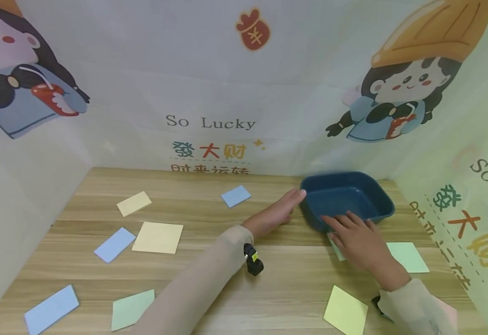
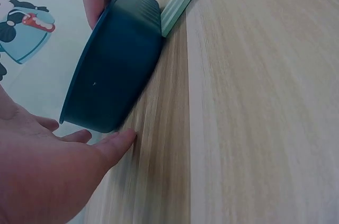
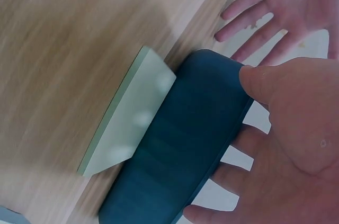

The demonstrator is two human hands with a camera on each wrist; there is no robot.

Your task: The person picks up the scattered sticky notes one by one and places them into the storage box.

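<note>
A dark blue plastic basin (image 1: pixel 344 195) rests on the wooden table at the back right. My left hand (image 1: pixel 275 216) is at its left end, fingers stretched toward the wall; whether they touch it is hard to tell. On the near side, my right hand (image 1: pixel 358 242) straddles the rim, its thumb (image 3: pixel 259 83) against the outer wall and its fingers beyond the rim. A light green sticky note pad (image 3: pixel 132 121) lies against the basin's near wall, partly hidden by the right hand in the head view. Another green pad (image 1: pixel 409 257) lies right of that hand.
Yellow pads (image 1: pixel 157 237), blue pads (image 1: pixel 115 244) and a green pad (image 1: pixel 132 309) lie scattered on the left. A blue pad (image 1: pixel 236 196) is near the back wall, a yellow one (image 1: pixel 346 311) at front right. A pink pad (image 1: pixel 446 311) shows beside the right sleeve. Printed cloth walls enclose the table (image 1: pixel 269 288).
</note>
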